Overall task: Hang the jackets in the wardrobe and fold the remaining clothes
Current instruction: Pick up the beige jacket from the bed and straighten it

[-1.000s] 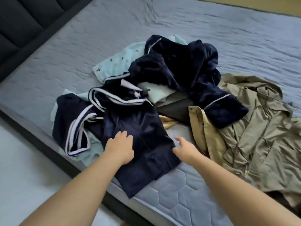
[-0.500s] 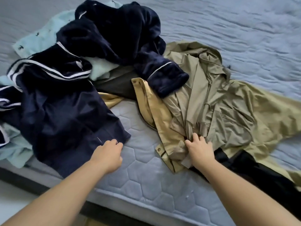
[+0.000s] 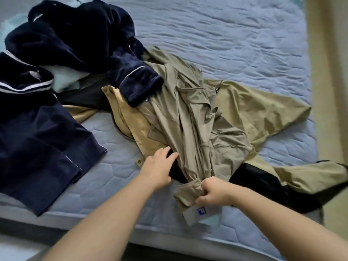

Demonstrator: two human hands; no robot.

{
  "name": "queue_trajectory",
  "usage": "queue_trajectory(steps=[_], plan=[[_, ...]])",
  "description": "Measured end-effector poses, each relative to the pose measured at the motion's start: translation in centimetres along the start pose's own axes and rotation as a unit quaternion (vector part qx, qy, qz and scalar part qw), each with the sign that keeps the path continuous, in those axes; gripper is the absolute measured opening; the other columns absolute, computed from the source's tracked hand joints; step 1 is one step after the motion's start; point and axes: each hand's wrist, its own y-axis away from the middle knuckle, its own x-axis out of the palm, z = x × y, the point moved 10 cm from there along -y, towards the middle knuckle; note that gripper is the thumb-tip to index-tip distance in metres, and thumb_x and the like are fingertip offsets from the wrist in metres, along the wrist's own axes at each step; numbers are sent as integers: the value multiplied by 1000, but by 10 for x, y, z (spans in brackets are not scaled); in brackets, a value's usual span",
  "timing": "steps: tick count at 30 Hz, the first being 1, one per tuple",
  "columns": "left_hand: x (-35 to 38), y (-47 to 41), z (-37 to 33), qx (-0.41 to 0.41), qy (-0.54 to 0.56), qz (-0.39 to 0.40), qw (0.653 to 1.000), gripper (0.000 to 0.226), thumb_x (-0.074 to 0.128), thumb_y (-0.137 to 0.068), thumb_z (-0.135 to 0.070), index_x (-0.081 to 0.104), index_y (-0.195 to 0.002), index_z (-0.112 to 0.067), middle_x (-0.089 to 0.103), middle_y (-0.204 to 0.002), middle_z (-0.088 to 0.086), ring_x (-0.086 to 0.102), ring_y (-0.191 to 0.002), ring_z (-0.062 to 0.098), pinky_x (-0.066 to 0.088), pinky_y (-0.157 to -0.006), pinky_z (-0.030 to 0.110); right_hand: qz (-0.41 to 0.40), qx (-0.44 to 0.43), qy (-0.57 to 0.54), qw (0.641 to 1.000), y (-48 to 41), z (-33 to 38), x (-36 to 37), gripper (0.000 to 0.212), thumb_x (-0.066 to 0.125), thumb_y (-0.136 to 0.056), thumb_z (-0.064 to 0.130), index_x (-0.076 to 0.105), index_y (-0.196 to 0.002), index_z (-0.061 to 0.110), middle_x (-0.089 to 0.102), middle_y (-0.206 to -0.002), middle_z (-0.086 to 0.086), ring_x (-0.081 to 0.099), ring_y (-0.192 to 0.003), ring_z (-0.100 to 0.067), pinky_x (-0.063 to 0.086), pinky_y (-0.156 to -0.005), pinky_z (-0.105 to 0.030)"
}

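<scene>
- Navy trousers (image 3: 37, 147) with white piping lie flat at the left edge of the bed (image 3: 235, 44).
- Behind them a navy fleece robe (image 3: 75, 38) is heaped over a pale mint garment (image 3: 64, 80), its cuff resting on a tan jacket (image 3: 130, 127).
- The left grip (image 3: 158, 168) is released, with fingers straight, touching the tan jacket's lower edge where it meets the olive jacket (image 3: 197, 129).
- The olive jacket sprawls crumpled across the bed's near right part, partly over the tan one.
- The right grip (image 3: 214, 191) is clenched round a bunched end of the olive jacket, above a label (image 3: 201, 211) with a blue square.
- A black garment (image 3: 263, 181) shows beneath the olive jacket.
</scene>
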Motion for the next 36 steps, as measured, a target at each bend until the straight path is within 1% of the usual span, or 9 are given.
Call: queue_trajectory(steps=[3,5,10,15,21,25,28,31,36], plan=[[25,-9,-55,94,-126,48,986,82,60,-88,-35,9,-151,-24,-11,-159,7,-11,-147,26,8,-115,59,-39,-30,-23,999,23,-3,-7,40,61,-87,34,40,-56,18,44,-57,1,44,-61,-19,31,-50,-26],[26,-10,-88,136,-136,7,981,54,49,-93,-25,31,-144,-19,16,-157,8,4,-147,23,4,-116,55,-63,-62,-35,995,38,2,-8,39,60,-86,31,43,-55,15,46,-54,-3,42,-53,-18,28,-47,-22],[39,7,-110,43,102,115,987,25,44,-94,-16,63,-101,-1,66,-107,19,62,-100,33,47,-83,35,-101,-116,9,988,72,-1,3,33,54,-87,35,58,-71,7,62,-71,-12,57,-67,-29,46,-61,-34],[28,19,-87,-173,587,68,788,16,53,-96,-31,53,-97,-15,62,-88,3,59,-73,14,49,-68,27,-101,-214,106,966,95,24,26,30,54,-90,33,65,-87,5,64,-89,-16,61,-84,-36,51,-72,-42],[29,18,-55,-305,420,-23,854,32,49,-85,-3,57,-116,-3,61,-118,20,57,-108,35,47,-89,34,-136,-221,50,964,91,17,11,28,58,-86,24,65,-111,15,61,-110,-6,56,-103,-26,49,-84,-38],[23,55,-1,-369,59,-43,927,27,44,-94,-13,50,-121,-15,52,-127,11,53,-114,30,43,-87,38,-152,-116,80,978,68,-41,0,33,50,-89,21,59,-120,25,55,-122,1,51,-115,-22,48,-88,-35],[20,59,-12,-267,-104,-155,945,40,69,-75,-14,50,-110,-17,53,-110,7,54,-97,27,43,-74,38,-149,-65,117,980,41,-60,-2,32,48,-88,16,57,-118,21,50,-120,-3,48,-115,-26,47,-88,-37],[44,46,-34,-180,-60,-185,964,44,79,-57,-15,55,-94,-13,54,-91,9,58,-81,29,46,-64,36,-201,-77,113,970,10,-42,-21,38,48,-86,7,52,-122,17,44,-128,-5,44,-117,-27,46,-91,-40],[93,37,7,-319,154,-116,928,32,56,-87,-16,44,-117,-13,55,-118,11,56,-107,31,45,-84,38,-267,-148,162,938,-35,20,-68,58,51,-81,-5,42,-137,11,27,-153,-8,26,-140,-26,38,-105,-41]])
